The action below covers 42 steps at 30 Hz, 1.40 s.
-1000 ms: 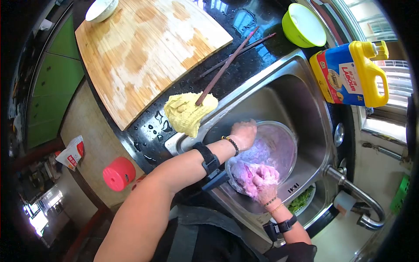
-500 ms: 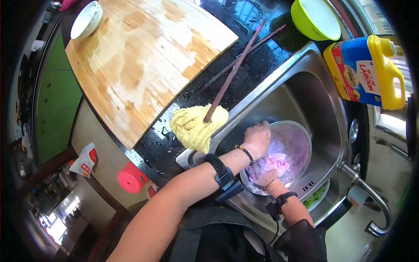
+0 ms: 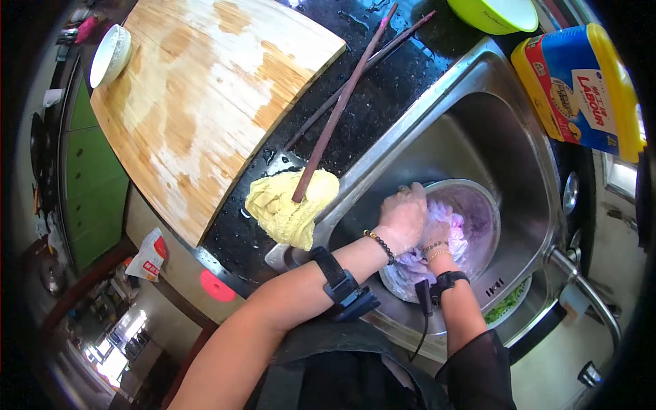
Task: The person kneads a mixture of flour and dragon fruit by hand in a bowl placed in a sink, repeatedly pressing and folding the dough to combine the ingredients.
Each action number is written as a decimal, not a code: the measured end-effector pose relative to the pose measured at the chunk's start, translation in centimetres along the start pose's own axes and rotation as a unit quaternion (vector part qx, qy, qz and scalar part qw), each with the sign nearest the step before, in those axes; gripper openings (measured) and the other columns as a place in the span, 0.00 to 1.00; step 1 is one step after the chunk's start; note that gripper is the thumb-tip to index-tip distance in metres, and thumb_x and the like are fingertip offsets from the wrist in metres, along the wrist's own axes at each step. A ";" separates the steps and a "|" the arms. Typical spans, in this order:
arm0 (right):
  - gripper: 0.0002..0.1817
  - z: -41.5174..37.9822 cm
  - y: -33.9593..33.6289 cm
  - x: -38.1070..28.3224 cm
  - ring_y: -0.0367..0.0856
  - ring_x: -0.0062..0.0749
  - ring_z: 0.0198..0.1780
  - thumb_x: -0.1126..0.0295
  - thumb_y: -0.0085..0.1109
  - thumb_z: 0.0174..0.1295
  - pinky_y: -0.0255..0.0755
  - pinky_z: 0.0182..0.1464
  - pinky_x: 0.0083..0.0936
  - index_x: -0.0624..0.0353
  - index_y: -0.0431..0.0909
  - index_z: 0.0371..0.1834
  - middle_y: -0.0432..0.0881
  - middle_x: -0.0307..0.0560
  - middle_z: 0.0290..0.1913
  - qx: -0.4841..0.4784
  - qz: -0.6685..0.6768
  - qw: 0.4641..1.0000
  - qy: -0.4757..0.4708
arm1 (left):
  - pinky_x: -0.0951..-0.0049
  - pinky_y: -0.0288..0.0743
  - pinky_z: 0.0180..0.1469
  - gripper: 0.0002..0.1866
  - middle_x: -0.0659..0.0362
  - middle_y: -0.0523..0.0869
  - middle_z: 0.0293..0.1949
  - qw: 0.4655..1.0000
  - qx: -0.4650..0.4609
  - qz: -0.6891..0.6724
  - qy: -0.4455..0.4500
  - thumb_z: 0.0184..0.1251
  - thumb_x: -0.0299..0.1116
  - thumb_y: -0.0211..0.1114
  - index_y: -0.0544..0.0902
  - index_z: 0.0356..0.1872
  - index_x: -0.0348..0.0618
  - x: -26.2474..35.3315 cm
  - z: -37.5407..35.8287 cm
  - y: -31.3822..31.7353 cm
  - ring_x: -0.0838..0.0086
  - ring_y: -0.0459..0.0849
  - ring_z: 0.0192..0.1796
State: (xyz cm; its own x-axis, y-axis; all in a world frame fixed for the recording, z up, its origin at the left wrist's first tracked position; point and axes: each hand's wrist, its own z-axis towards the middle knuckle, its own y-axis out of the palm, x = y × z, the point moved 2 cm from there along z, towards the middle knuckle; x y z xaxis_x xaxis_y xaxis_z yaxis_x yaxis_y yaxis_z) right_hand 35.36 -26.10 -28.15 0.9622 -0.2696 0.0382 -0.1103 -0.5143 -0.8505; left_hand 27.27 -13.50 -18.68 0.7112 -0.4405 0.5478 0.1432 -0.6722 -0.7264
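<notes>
A metal bowl (image 3: 493, 217) sits in the sink basin with a purple-and-white, floury dough (image 3: 413, 270) in it. My left hand (image 3: 403, 213), a beaded bracelet at its wrist, is closed on the bowl's rim at the upper left. Close beside it, my right hand (image 3: 438, 231) reaches down into the bowl, its fingers closed in the purple dough and partly hidden by it. On the black counter left of the sink lies a lump of yellow dough (image 3: 283, 212), and one of two dark sticks (image 3: 342, 102) rests its end on it.
A wooden board (image 3: 205, 102) with damp patches and a white bowl (image 3: 111, 56) lies at the left. Beyond the steel sink (image 3: 437, 137) stand a yellow-and-blue jug (image 3: 570, 92) and a green bowl (image 3: 495, 17). The tap (image 3: 581, 280) and a container of greens (image 3: 509, 304) are at the right.
My right hand has moved up in the bowl, nearer my left hand. The left hand stays at the rim. The whole view has shifted a little.
</notes>
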 end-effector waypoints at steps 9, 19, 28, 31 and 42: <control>0.21 1.9 -2.4 0.1 0.64 0.42 0.56 0.55 0.45 0.53 0.51 0.58 0.46 0.54 0.71 0.47 0.72 0.48 0.50 0.114 0.073 0.990 0.042 | 0.66 0.76 0.36 0.08 0.46 0.81 0.30 1.000 -0.003 0.003 0.016 0.54 0.29 0.51 0.71 0.33 0.35 0.0 -0.2 -0.3 0.59 0.82 0.34; 0.21 -3.5 -6.8 -4.0 0.67 0.42 0.54 0.54 0.50 0.49 0.52 0.57 0.42 0.55 0.75 0.41 0.75 0.47 0.45 -0.060 0.158 0.977 -0.132 | 0.61 0.73 0.43 0.12 0.42 0.80 0.35 0.999 -0.044 -0.018 0.023 0.51 0.28 0.53 0.70 0.38 0.34 -0.6 0.2 0.0 0.55 0.80 0.41; 0.16 -14.4 -9.6 1.8 0.68 0.43 0.48 0.52 0.54 0.46 0.56 0.48 0.42 0.51 0.79 0.28 0.75 0.45 0.38 0.065 0.101 0.980 -0.158 | 0.60 0.73 0.44 0.13 0.43 0.80 0.35 0.998 -0.057 -0.020 0.015 0.49 0.26 0.55 0.69 0.38 0.34 -0.3 -0.1 -0.5 0.55 0.80 0.41; 0.17 -14.2 -7.3 2.0 0.67 0.42 0.50 0.50 0.52 0.47 0.56 0.49 0.42 0.50 0.78 0.31 0.74 0.44 0.40 0.084 0.064 0.988 -0.114 | 0.61 0.74 0.42 0.13 0.43 0.80 0.35 0.999 -0.041 -0.013 0.017 0.49 0.26 0.54 0.69 0.38 0.35 -0.4 -0.1 -0.3 0.56 0.80 0.40; 0.26 -6.5 -0.8 -0.5 0.63 0.38 0.59 0.48 0.43 0.50 0.41 0.59 0.58 0.45 0.68 0.52 0.70 0.38 0.55 -0.061 0.005 0.981 -0.183 | 0.67 0.77 0.37 0.10 0.48 0.80 0.32 0.999 -0.044 -0.008 -0.003 0.53 0.28 0.54 0.70 0.35 0.36 -0.1 -0.1 -0.2 0.61 0.82 0.36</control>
State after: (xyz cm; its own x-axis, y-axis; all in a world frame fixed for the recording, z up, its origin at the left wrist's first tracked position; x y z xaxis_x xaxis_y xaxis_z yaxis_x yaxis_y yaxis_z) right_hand 33.37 -30.89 -24.03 0.9833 0.0239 -0.1802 -0.1279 -0.6130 -0.7797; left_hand 27.13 -13.35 -18.53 0.7128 -0.4260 0.5572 0.0942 -0.7292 -0.6778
